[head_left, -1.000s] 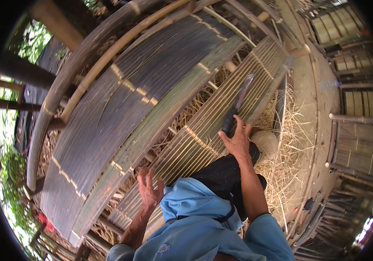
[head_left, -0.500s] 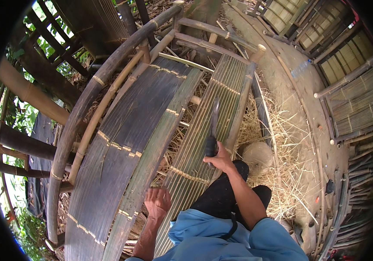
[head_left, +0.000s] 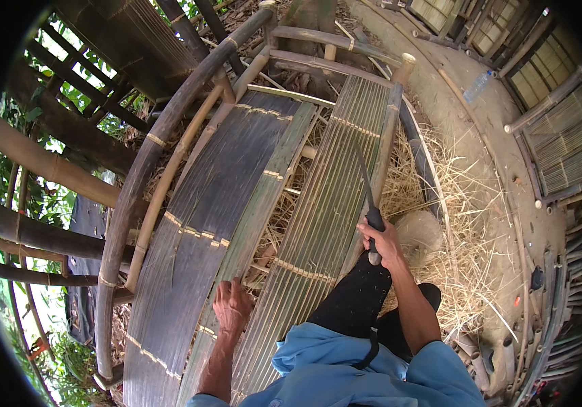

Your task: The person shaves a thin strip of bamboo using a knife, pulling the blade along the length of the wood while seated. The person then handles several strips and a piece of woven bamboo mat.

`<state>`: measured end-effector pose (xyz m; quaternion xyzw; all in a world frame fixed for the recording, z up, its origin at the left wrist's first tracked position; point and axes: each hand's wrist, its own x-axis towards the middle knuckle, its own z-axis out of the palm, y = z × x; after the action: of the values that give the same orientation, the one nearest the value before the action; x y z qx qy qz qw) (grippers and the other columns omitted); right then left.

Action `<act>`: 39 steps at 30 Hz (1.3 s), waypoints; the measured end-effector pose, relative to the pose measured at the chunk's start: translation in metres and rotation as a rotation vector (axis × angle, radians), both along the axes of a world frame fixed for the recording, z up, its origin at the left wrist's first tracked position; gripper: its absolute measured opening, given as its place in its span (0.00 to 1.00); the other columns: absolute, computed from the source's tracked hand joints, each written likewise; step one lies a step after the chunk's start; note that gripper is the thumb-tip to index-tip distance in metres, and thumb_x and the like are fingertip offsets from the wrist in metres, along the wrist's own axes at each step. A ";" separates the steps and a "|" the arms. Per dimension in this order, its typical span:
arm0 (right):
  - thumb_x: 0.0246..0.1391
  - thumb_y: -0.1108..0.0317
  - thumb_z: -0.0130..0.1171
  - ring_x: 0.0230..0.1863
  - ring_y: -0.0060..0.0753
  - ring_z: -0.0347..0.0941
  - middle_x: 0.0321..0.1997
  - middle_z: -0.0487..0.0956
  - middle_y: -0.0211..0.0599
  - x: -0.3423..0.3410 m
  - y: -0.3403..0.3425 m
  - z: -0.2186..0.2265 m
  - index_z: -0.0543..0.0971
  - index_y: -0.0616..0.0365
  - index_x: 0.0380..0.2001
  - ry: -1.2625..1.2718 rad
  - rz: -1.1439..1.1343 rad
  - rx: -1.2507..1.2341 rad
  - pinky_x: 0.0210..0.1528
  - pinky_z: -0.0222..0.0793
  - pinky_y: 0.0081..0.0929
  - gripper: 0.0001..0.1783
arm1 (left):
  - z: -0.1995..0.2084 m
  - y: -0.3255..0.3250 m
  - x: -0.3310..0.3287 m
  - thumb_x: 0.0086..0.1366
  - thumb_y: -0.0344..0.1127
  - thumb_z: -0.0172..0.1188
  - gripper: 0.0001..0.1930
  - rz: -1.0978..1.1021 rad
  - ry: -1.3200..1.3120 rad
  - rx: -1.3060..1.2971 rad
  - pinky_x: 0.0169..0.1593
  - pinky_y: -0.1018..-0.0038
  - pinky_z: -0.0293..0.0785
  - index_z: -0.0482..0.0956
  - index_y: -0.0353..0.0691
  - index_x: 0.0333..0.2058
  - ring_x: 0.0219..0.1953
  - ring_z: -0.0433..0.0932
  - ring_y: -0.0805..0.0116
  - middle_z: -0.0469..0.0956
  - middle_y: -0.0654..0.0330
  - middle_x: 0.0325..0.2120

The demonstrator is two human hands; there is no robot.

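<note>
Right hand [head_left: 382, 239] gripping knife [head_left: 370, 197], left hand [head_left: 232, 305] flat

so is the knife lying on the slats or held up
Held up: the right hand grips the knife by its handle, blade pointing away over the green slat panel.

Open slot between the dark panel [head_left: 216, 203] and the pale panel [head_left: 335, 203] – straw and a crossbar show through it, narrow for a hand. Left hand [head_left: 231, 305] rests at its lower end. Right hand [head_left: 382, 241] grips the knife [head_left: 367, 186] over the pale panel's right edge rail [head_left: 386, 136]. Right of the rail: loose straw [head_left: 454, 224], open ground. Left side blocked by the curved pole [head_left: 142, 169] – beams behind it.
</note>
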<state>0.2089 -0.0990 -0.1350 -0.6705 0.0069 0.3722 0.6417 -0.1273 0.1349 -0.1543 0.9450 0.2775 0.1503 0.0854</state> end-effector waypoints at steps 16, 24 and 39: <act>0.49 0.61 0.76 0.47 0.48 0.72 0.47 0.73 0.45 0.028 -0.014 0.064 0.73 0.60 0.46 -1.057 0.026 -0.046 0.51 0.69 0.42 0.27 | 0.282 0.022 0.043 0.59 0.40 0.72 0.11 -0.084 0.049 0.629 0.20 0.75 0.67 0.85 0.40 0.36 0.18 0.74 0.75 0.80 0.66 0.22; 0.45 0.66 0.78 0.60 0.53 0.69 0.60 0.71 0.50 0.052 -0.041 0.126 0.72 0.61 0.51 -1.297 -0.136 0.050 0.61 0.65 0.43 0.33 | 0.378 -0.016 0.141 0.60 0.41 0.72 0.15 -0.662 0.009 0.737 0.23 0.72 0.64 0.86 0.38 0.41 0.19 0.75 0.67 0.78 0.60 0.22; 0.43 0.67 0.80 0.44 0.26 0.78 0.40 0.81 0.33 -0.116 -0.151 0.081 0.73 0.60 0.52 -0.707 -0.507 -0.094 0.50 0.73 0.28 0.35 | 0.286 -0.079 0.230 0.68 0.47 0.56 0.37 -0.731 -1.322 -0.356 0.66 0.34 0.62 0.53 0.27 0.64 0.55 0.70 0.33 0.67 0.33 0.52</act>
<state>0.0932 -0.2499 -0.0536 -0.7623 -0.0317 -0.0501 0.6445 0.1031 0.0564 0.1314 0.6626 -0.1406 0.5983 0.4281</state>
